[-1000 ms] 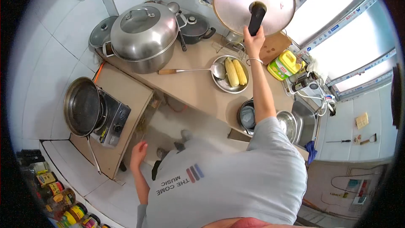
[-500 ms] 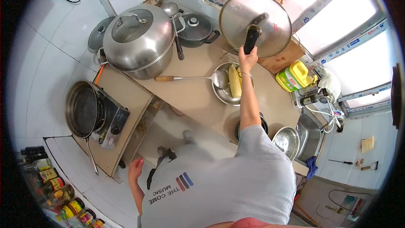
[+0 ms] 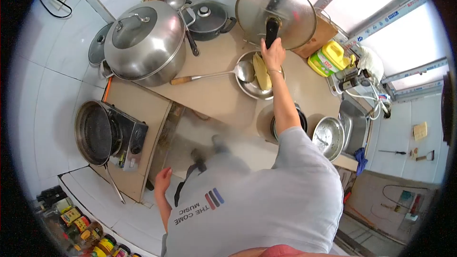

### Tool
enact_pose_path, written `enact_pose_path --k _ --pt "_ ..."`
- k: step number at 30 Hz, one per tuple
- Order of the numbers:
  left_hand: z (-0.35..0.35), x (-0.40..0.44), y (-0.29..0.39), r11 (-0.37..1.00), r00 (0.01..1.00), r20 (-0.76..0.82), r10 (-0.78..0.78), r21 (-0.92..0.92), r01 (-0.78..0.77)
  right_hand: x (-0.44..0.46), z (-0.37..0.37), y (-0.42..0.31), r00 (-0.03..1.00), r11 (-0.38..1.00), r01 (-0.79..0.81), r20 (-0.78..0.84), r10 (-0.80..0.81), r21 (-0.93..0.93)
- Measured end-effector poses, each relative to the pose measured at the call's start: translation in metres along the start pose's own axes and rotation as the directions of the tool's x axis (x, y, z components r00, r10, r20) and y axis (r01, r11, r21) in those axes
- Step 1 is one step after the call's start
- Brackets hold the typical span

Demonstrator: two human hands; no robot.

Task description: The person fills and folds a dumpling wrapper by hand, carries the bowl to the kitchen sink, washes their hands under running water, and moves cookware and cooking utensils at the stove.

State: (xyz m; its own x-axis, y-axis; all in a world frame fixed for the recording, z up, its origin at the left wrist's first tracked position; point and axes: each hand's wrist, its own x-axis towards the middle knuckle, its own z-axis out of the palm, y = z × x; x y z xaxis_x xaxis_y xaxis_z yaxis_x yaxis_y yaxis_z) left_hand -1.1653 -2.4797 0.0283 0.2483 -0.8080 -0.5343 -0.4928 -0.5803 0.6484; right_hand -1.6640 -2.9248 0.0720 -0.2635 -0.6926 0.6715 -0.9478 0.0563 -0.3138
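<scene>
My right hand [image 3: 273, 57] is closed around the lower end of the black handle of a large glass pan lid [image 3: 297, 16]. The lid stands tilted on its edge at the back of the counter, near a wooden board. Under my right forearm is a steel bowl [image 3: 243, 83] with corn cobs [image 3: 262, 72] in it. A ladle [image 3: 202, 75] with a wooden grip rests its scoop on the bowl's rim. My left hand [image 3: 163, 179] hangs low beside my body, fingers loosely curled, holding nothing and touching nothing.
A big steel steamer pot [image 3: 164, 62] and a dark lidded pot [image 3: 207, 21] stand at the back left. A frying pan [image 3: 93, 133] sits on a stove at left. To the right are a yellow jug [image 3: 328, 59], a metal basin [image 3: 328, 135] and the sink [image 3: 353, 128].
My view has shifted a little. My right hand stays at the lid's handle, and the lid remains tilted at the back. My left hand still hangs by my side.
</scene>
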Motion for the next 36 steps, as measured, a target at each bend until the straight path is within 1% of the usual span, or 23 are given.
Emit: enact_pose_path --k 2,4,5,8,10,11,12,13,14,16,17,19,21,23,24,26,27,28,30,31,33,34,36 --pt "-0.001 0.010 -0.009 0.998 0.998 0.053 0.031 0.049 -0.033 0.002 -0.016 -0.012 0.997 0.996 0.001 0.073 0.005 -0.085" --pt "-0.004 0.017 -0.010 0.990 0.993 0.089 0.075 0.110 -0.085 -0.003 -0.029 -0.023 0.998 0.973 -0.021 -0.065 0.006 -0.231" --pt "-0.008 0.019 -0.013 0.978 0.986 0.116 0.122 0.155 -0.139 -0.008 -0.044 -0.036 0.998 0.972 -0.027 -0.056 0.015 -0.231" --pt "-0.018 0.024 -0.035 0.976 0.980 0.114 0.162 0.128 -0.176 -0.025 -0.061 -0.069 0.993 0.947 -0.070 -0.117 0.034 -0.314" --pt "-0.024 0.027 -0.052 0.987 0.984 0.112 0.135 0.076 -0.144 -0.063 -0.031 -0.079 0.988 0.988 0.156 0.010 -0.156 0.007" --pt "-0.027 0.026 -0.060 0.993 0.987 0.116 0.112 0.025 -0.115 -0.083 -0.025 -0.098 0.944 0.988 -0.041 0.331 -0.011 0.149" --pt "-0.030 0.023 -0.066 0.993 0.987 0.112 0.114 0.018 -0.116 -0.104 -0.017 -0.125 0.774 0.940 -0.266 0.628 0.078 0.212" --pt "-0.032 0.020 -0.070 0.992 0.987 0.103 0.123 0.011 -0.125 -0.126 -0.001 -0.145 0.514 0.681 -0.671 0.846 0.141 0.294" --pt "-0.035 0.019 -0.074 0.991 0.986 0.097 0.134 0.008 -0.135 -0.138 -0.021 -0.186 0.419 0.386 -0.860 0.894 0.158 0.335" --pt "-0.035 0.018 -0.106 0.992 0.991 0.078 0.109 -0.064 -0.104 -0.166 0.029 -0.203 0.205 0.153 -0.971 0.972 0.116 0.186" --pt "-0.037 0.014 -0.123 0.989 0.995 0.066 0.076 -0.129 -0.067 -0.173 0.041 -0.216 0.213 0.148 -0.970 0.969 0.122 0.194" --pt "-0.041 -0.002 -0.136 0.994 0.996 0.040 0.080 -0.084 -0.076 -0.180 0.055 -0.240 0.137 -0.069 -0.985 0.955 0.263 0.160" --pt "-0.041 -0.014 -0.163 0.995 0.996 0.005 0.086 -0.044 -0.085 -0.177 0.058 -0.259 0.176 -0.047 -0.978 0.925 0.338 0.203" --pt "-0.036 -0.020 -0.192 0.965 0.999 0.036 0.038 -0.259 -0.027 -0.167 0.031 -0.280 0.275 0.070 -0.959 0.834 0.478 0.276" --pt "-0.038 -0.024 -0.199 0.966 0.999 0.024 0.038 -0.258 -0.031 -0.166 0.031 -0.282 0.278 0.068 -0.958 0.838 0.469 0.280" --pt "-0.039 -0.047 -0.199 0.967 0.993 0.048 -0.106 -0.227 0.115 -0.171 0.043 -0.281 0.364 0.173 -0.931 0.776 0.515 0.322" --pt "-0.035 -0.050 -0.208 0.945 0.992 0.033 -0.120 -0.301 0.124 -0.173 0.051 -0.276 0.414 0.362 -0.902 0.709 0.571 0.235" --pt "-0.032 -0.056 -0.215 0.946 0.992 0.028 -0.120 -0.302 0.123 -0.176 0.050 -0.283 0.415 0.361 -0.902 0.712 0.567 0.238" --pt "-0.024 -0.064 -0.224 0.958 0.994 -0.046 -0.099 -0.274 0.083 -0.180 0.043 -0.288 0.507 0.420 -0.862 0.507 0.697 0.284" --pt "-0.023 -0.062 -0.231 0.959 0.995 -0.039 -0.093 -0.271 0.079 -0.185 0.046 -0.286 0.506 0.419 -0.863 0.500 0.703 0.284" --pt "-0.021 -0.056 -0.244 0.861 0.990 0.031 -0.140 -0.489 0.137 -0.203 0.053 -0.274 0.606 0.430 -0.792 0.470 0.642 0.433" --pt "-0.020 -0.052 -0.245 0.866 0.990 0.047 -0.132 -0.480 0.139 -0.211 0.049 -0.273 0.600 0.429 -0.796 0.457 0.657 0.428" --pt "-0.018 -0.037 -0.239 0.914 0.986 0.123 -0.112 -0.377 0.151 -0.233 0.031 -0.270 0.615 0.348 -0.753 0.409 0.674 0.558"
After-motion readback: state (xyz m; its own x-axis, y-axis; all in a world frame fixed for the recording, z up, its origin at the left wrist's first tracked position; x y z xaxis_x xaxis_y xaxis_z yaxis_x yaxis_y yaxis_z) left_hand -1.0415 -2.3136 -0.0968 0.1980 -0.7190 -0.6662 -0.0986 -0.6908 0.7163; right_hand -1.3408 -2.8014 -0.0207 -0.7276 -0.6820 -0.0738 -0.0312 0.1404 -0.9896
